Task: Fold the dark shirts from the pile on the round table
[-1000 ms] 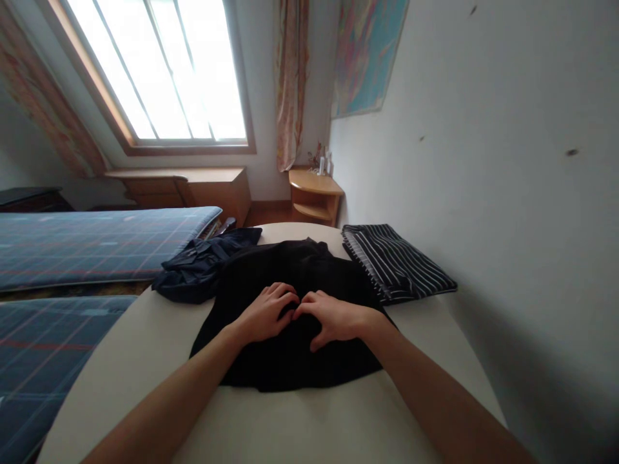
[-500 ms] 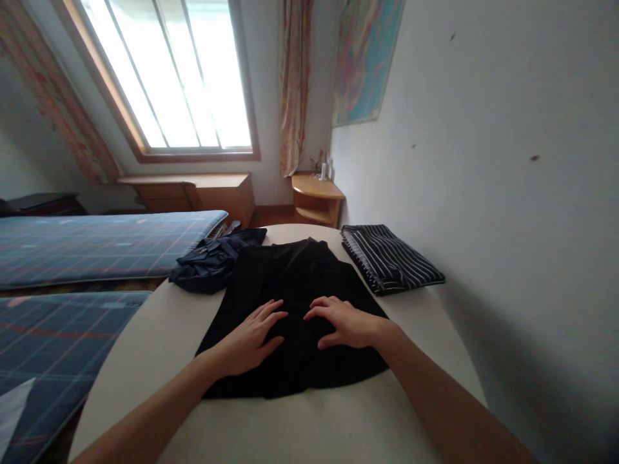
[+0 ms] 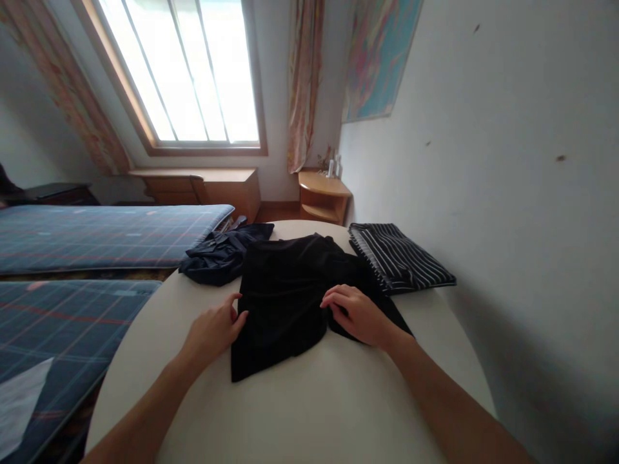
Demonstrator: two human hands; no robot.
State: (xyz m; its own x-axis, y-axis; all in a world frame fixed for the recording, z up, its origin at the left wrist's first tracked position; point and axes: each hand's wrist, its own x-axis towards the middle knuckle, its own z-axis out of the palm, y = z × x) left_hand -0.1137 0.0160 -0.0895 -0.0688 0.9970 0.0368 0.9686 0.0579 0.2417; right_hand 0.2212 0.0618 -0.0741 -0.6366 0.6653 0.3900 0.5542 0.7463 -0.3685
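Note:
A black skirt-like garment (image 3: 283,296) lies on the round cream-white table (image 3: 290,419), its narrower end away from me. My left hand (image 3: 215,328) is at the garment's left edge, thumb and fingers closed on the cloth there. My right hand (image 3: 358,314) is on the right half, its fingers curled and pinching the fabric near the middle. Below those fingers the hem dips inward in a notch, and the cloth is creased around it. Part of the garment's right side is hidden under my right hand.
A crumpled dark navy garment (image 3: 222,254) sits at the table's far left. Folded black-and-white striped cloth (image 3: 401,258) lies at the far right, beside the white wall (image 3: 507,225). Two plaid-covered beds (image 3: 111,238) stand left of the table. A corner shelf (image 3: 324,187) is behind it.
My left hand has moved left to the garment's edge, and my right hand's fingers have curled in. The once evenly spread hem is now gathered and notched. The view has shifted slightly.

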